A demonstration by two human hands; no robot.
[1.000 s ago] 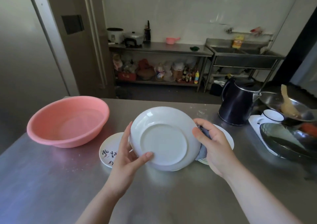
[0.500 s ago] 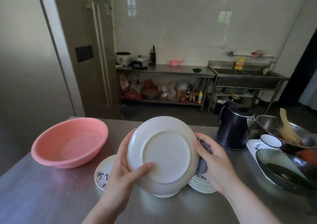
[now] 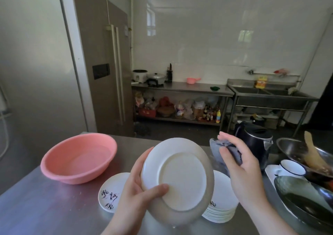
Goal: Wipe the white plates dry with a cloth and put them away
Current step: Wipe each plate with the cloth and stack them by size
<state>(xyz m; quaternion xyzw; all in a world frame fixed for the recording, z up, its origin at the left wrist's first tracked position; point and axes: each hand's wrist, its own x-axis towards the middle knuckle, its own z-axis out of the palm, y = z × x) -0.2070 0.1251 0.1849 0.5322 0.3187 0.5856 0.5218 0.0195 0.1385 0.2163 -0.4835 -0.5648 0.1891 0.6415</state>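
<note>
The left hand [image 3: 138,197] grips a white plate [image 3: 177,180] by its near-left rim, thumb curled over the underside and fingers hidden behind, so the plate is lifted off the steel counter [image 3: 45,207] and tilted with its base ring facing the camera. Just right of the plate, apart from it, the right hand [image 3: 241,168] clutches a grey cloth [image 3: 219,151], thumb and fingers bunched round it. Below and behind the held plate on the right stands a stack of white plates [image 3: 222,206], its top one bearing black brush lettering; the held plate hides the stack's left part. Left of the held plate, a single lettered plate [image 3: 112,193] lies flat on the counter, partly covered by the left hand. Further left of the plate sits a pink basin [image 3: 79,158], which looks to hold a little water. Beyond the cloth, right of the plate, a dark electric kettle [image 3: 255,142] stands. Further right are a white enamel cup [image 3: 292,168] on a white tray, a steel bowl [image 3: 288,148] with a wooden spatula [image 3: 312,154] leaning in it, and a dark wok [image 3: 304,200] at the counter's right edge. Behind the plate, across the floor, a steel shelf table [image 3: 182,88] carries cookers and a pink ladle, with a steel sink [image 3: 266,92] beside it and a tall fridge [image 3: 106,69] to its left.
</note>
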